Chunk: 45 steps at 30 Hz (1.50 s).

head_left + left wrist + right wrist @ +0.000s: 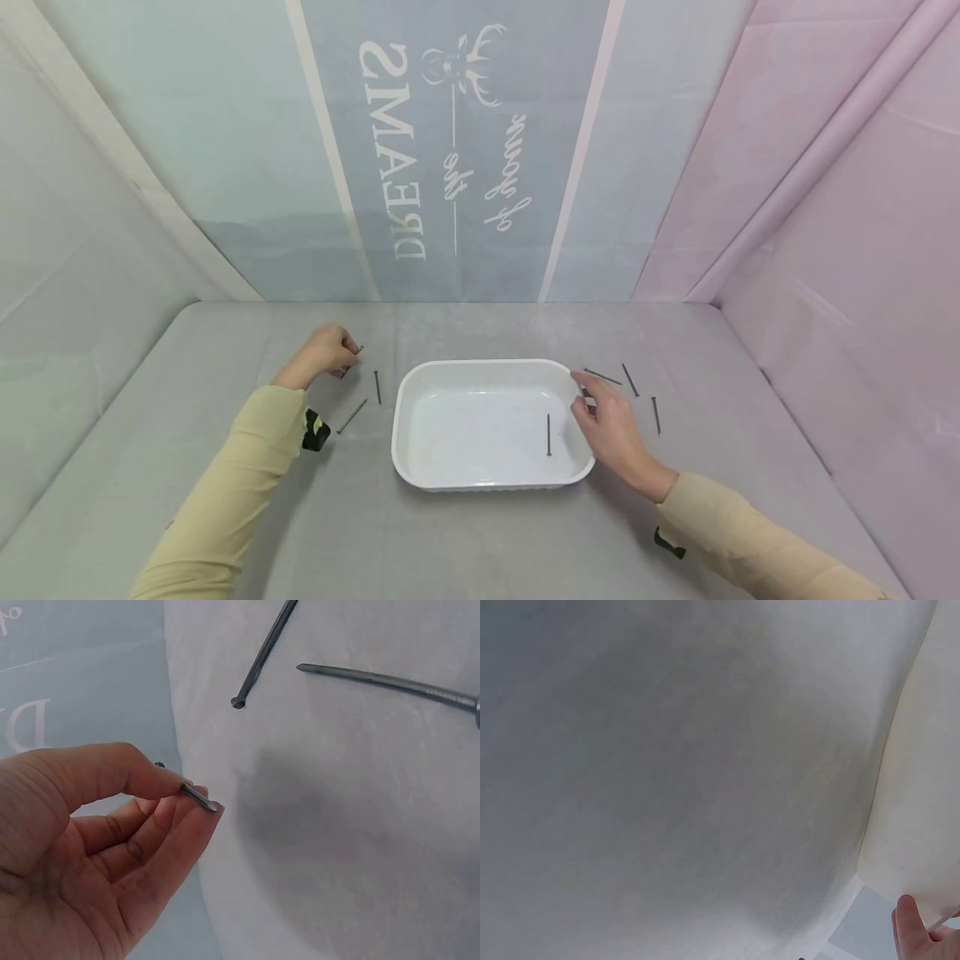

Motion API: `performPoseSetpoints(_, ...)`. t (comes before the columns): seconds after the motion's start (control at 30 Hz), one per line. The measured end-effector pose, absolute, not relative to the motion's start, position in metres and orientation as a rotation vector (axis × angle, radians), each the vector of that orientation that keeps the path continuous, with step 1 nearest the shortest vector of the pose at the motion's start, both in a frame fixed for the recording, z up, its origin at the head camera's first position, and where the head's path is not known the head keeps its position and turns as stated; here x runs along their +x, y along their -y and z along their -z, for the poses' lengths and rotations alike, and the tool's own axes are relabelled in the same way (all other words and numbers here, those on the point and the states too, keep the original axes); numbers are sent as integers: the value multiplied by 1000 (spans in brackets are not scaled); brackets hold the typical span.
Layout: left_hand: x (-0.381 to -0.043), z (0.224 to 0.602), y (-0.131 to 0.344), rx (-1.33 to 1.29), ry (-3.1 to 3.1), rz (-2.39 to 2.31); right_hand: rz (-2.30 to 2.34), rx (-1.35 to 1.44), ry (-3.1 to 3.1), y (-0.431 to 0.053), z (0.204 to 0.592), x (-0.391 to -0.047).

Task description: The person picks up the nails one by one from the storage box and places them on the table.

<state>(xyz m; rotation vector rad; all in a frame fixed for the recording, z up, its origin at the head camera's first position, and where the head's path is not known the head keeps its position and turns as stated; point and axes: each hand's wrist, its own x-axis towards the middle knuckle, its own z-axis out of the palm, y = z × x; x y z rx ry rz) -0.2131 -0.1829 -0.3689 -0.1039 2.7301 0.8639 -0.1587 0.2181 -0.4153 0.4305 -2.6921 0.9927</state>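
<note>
Between thumb and fingertips my left hand (324, 352) pinches a dark nail (199, 796); its pointed end sticks out past the fingers in the left wrist view. Two more nails lie on the cloth beside this hand, one steep (377, 387) and one slanted (352, 416). My right hand (611, 423) holds the right rim of a white rectangular dish (480, 482), thumb and fingers on either side of the edge. In the right wrist view, that hand (922, 934) shows only at the bottom right corner, against the dish wall (919, 780). A single nail (549, 435) lies inside the dish.
Right of the dish lie three nails: one near the right fingertips (603, 377), another slanted beyond it (631, 380), and one closer to the wrist (656, 415). Grey cloth (480, 542) covers the table. A printed fabric wall (465, 150) stands behind, with fabric walls at both sides.
</note>
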Motion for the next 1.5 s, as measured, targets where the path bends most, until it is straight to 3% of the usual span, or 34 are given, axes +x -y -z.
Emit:
performPoseSetpoints(1.13,-216,393,189,-267,-2651,-857,-983,429,2678,-217,415,-159)
performPoseSetpoints(1.5,-218,382,189,-248,-2592,-885,-996,419,2678,-217,416,-157)
